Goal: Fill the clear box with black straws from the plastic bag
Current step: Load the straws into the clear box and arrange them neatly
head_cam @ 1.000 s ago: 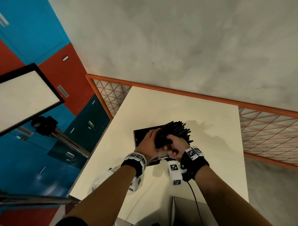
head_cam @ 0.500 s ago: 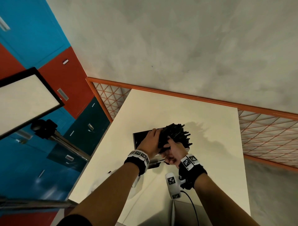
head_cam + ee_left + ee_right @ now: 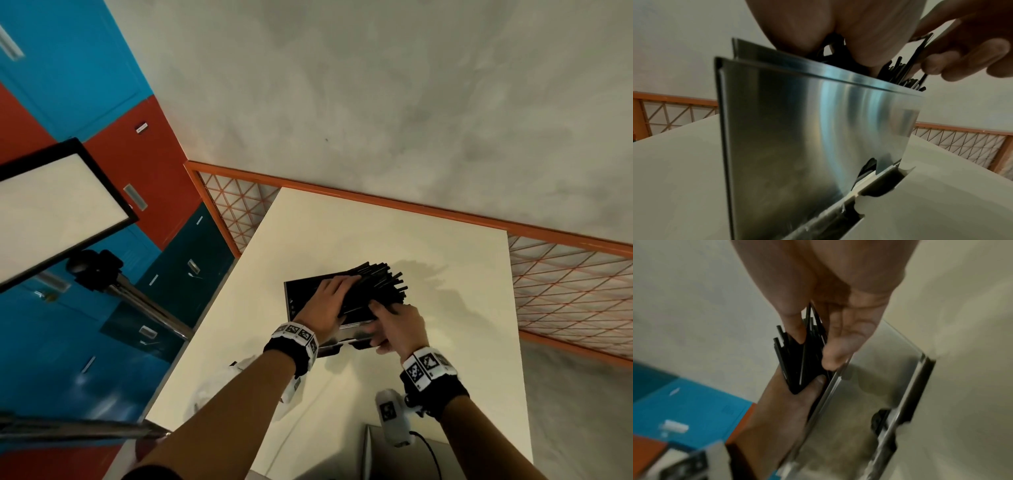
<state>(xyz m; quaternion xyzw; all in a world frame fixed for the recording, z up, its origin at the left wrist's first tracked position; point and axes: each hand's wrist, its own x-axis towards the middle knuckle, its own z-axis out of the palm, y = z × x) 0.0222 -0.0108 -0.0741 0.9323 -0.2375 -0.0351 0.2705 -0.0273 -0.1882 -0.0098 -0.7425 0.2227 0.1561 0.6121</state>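
The clear box (image 3: 301,291) stands on the cream table (image 3: 445,342), its glossy wall (image 3: 818,129) filling the left wrist view. A bundle of black straws (image 3: 376,284) lies slanted across its open top, ends fanning out to the right. My left hand (image 3: 342,291) lies over the bundle, thumb under it, gripping it. My right hand (image 3: 380,308) is at the bundle's near side, and its fingers (image 3: 962,48) pinch a few straws (image 3: 803,361) above the box rim (image 3: 838,374). A crumpled plastic bag (image 3: 219,387) lies by my left forearm.
An orange mesh fence (image 3: 565,291) runs behind and right of the table. A light panel on a stand (image 3: 51,205) and blue and red lockers (image 3: 85,85) are on the left. A grey object (image 3: 394,455) sits at the table's near edge.
My right hand has come out from under the bundle, turned back-up and shifted right along the straws. My left hand stays on top of the bundle over the box.
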